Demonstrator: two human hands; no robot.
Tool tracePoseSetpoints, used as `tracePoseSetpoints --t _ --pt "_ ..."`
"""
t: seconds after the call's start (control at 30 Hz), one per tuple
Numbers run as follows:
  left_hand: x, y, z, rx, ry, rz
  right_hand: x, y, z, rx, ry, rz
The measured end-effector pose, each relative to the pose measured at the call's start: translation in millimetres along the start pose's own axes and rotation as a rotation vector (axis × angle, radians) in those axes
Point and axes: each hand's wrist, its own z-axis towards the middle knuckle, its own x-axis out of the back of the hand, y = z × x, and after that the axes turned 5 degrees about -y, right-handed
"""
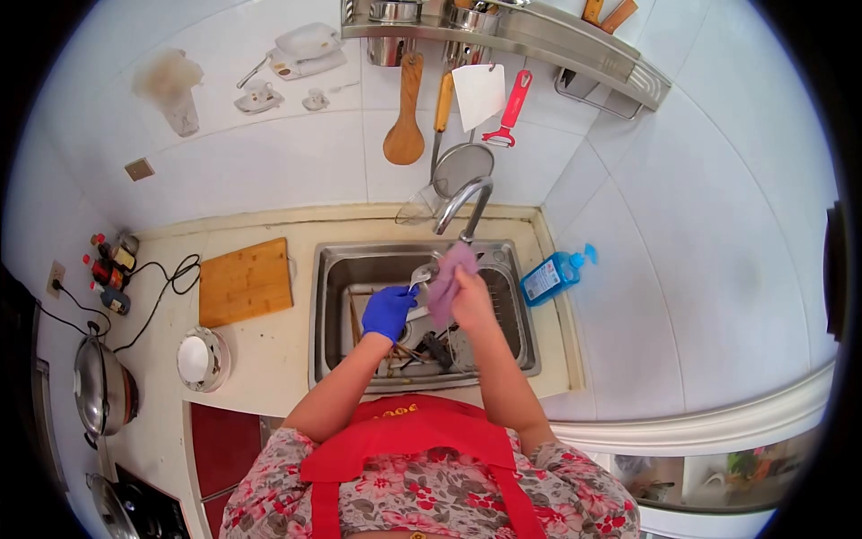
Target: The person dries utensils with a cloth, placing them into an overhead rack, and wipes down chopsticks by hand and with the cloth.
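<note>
The fingers (pixel 463 280) of the bare right hand (pixel 474 301) are closed on a purple cloth (pixel 445 289); those of the left hand (pixel 391 310), covered by a blue glove, are curled round the handle of a metal spoon (pixel 421 276). The cloth is seen as soft, bunched at the grip and draped below it; the spoon is shiny, with its rounded bowl pointed toward the cloth. Whether the two are touching cannot be told. Both are held above the steel sink (pixel 316 323), just below and in front of the curved faucet (pixel 482 190). Inside the sink, brown chopsticks (pixel 354 316) and dark-handled utensils (pixel 437 349) are jumbled together. On the table (pixel 260 368), a wooden cutting board (pixel 246 282) is placed left of the sink, near stacked bowls (pixel 197 359); a blue bottle (pixel 549 278) is positioned to the right.
</note>
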Motion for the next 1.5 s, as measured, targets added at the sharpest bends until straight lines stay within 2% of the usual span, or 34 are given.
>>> tracePoseSetpoints --t 0.07,0.1,0.13,0.17,0.23,0.27,0.33,0.4,0.47,0.5,0.57,0.6,0.67,0.73,0.8,0.87,0.9,0.93,1.0,1.03,1.1,1.13,1.2,1.23,1.27,1.33,1.37,1.43,1.5 --pt "-10 -17 5 -0.187 0.087 0.215 -5 24 1 -0.051 -0.009 -0.084" --pt "-13 -15 2 -0.186 0.082 0.216 -7 43 7 0.132 0.011 -0.466" --pt "-18 -11 0 -0.149 0.103 0.354 -12 54 10 0.316 0.031 -0.848" --pt "-20 -8 -2 -0.111 0.124 0.493 -14 61 12 0.316 0.035 -0.847" --pt "-21 -10 -4 -0.126 0.145 0.468 -27 61 15 0.441 0.246 -0.810" --pt "-21 -11 -4 -0.140 0.170 0.441 -29 57 16 0.441 0.245 -0.809" --pt "-16 -4 -7 -0.153 0.180 0.422 -34 42 15 0.054 0.162 -0.402" --pt "-13 0 -14 -0.161 0.195 0.402 -27 28 22 -0.004 0.131 -0.322" --pt "-12 -2 -23 -0.287 0.241 0.368 -6 14 29 -0.061 0.104 -0.239" --pt "-9 0 -23 -0.284 0.245 0.369 14 8 36 -0.082 0.146 -0.144" --pt "-5 2 -21 -0.112 0.183 0.107 24 4 34 -0.103 0.187 -0.048" --pt "-6 -4 -15 -0.112 0.187 0.104 23 1 25 -0.164 0.172 0.016" --pt "-12 -25 -1 0.062 0.210 -0.078 28 6 13 -0.226 0.157 0.072" --pt "-12 -6 -5 0.029 0.195 0.021 22 22 5 -0.351 0.003 -0.006" --pt "-15 11 -12 -0.008 0.173 0.128 4 28 -2 -0.305 -0.026 -0.013" --pt "-18 20 -16 -0.057 0.021 0.463 -3 28 0 -0.180 -0.069 -0.088" --pt "-17 20 -15 0.051 -0.074 0.349 -4 26 3 -0.143 -0.052 -0.053" --pt "-16 9 -11 0.049 -0.073 0.351 -2 24 5 -0.141 -0.053 -0.052" --pt "-11 -13 -6 -0.305 -0.023 0.604 -2 16 5 -0.078 -0.052 -0.318" --pt "-8 -12 -1 -0.304 -0.020 0.603 -9 16 4 -0.047 0.011 -0.283" --pt "2 -5 10 -0.034 0.210 -0.095 -14 11 -4 -0.129 -0.063 -0.411" --pt "9 6 11 -0.027 0.216 -0.095 -15 12 -5 -0.204 -0.135 -0.536" --pt "19 23 13 0.132 -0.027 -0.404 -19 18 -7 -0.200 -0.196 -0.573" --pt "17 16 19 0.218 -0.064 -0.465 -22 20 -7 -0.186 -0.252 -0.611" --pt "18 9 23 0.218 -0.062 -0.466 -24 20 -8 -0.188 -0.254 -0.612" --pt "23 -4 29 0.338 -0.200 -0.692 -30 17 -11 -0.207 -0.220 -0.655" --pt "21 -10 31 0.339 -0.202 -0.691 -25 19 -10 -0.206 -0.218 -0.655" --pt "20 -11 31 0.396 -0.162 -0.926 -19 22 -8 -0.236 -0.186 -0.849" --pt "35 -8 33 0.382 -0.114 -1.041 -14 21 -16 -0.214 -0.191 -0.856"
